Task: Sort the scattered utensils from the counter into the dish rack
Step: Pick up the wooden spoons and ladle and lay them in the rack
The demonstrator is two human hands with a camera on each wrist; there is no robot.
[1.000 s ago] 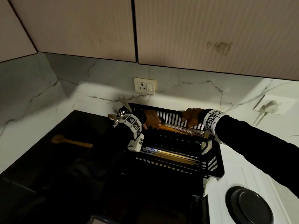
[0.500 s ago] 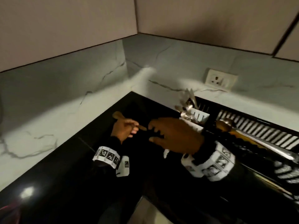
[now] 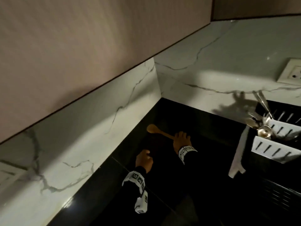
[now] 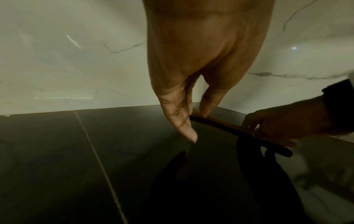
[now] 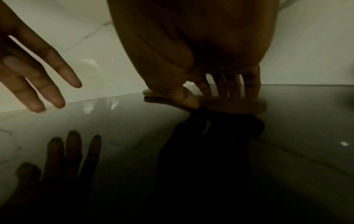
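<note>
Right hand (image 3: 181, 141) now on one spoon (image 3: 158, 131)

Marble backsplash (image 3: 101, 128), white with grey veins, runs along two walls and meets in a corner at about 12 o'clock of the head view. Beige upper cabinets (image 3: 81, 38) hang above it from 9 to 1 o'clock, their lower edge dark. White wall socket (image 3: 291, 75) is set in the backsplash at 3 o'clock; a second white plate, partly cut off and blurred, sits low on the left wall at 8 o'clock.
</note>
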